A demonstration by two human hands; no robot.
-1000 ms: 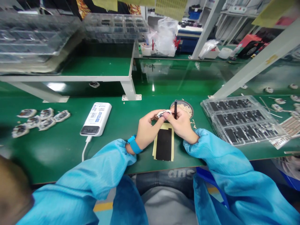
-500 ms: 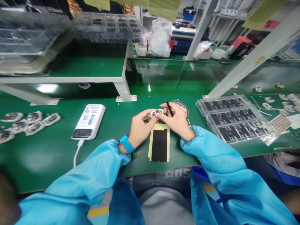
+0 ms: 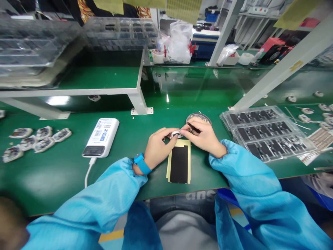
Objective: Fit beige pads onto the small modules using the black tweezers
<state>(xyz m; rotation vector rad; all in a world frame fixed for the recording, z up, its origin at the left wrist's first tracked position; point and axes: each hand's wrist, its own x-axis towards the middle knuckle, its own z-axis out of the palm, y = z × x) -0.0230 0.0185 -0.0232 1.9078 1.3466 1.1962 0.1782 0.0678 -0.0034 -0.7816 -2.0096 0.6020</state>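
1. The left hand [image 3: 159, 145] pinches the small white part [image 3: 176, 133] just past the black pad [image 3: 179, 164]; its long axis runs roughly left-right.
2. The right hand [image 3: 204, 136], clamped on a black stick [image 3: 194, 128], meets its right end; contact unclear.

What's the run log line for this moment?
left hand: holding white part | right hand: holding dark stick | black sheet: on yellow backing

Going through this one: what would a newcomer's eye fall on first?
Probably the centre, where the left hand pinches a small white-rimmed part and the right hand holds a thin black stick close by. Next, perhaps, the white rectangular device with a dark panel to their left, and the clear plastic compartmented tray to their right.
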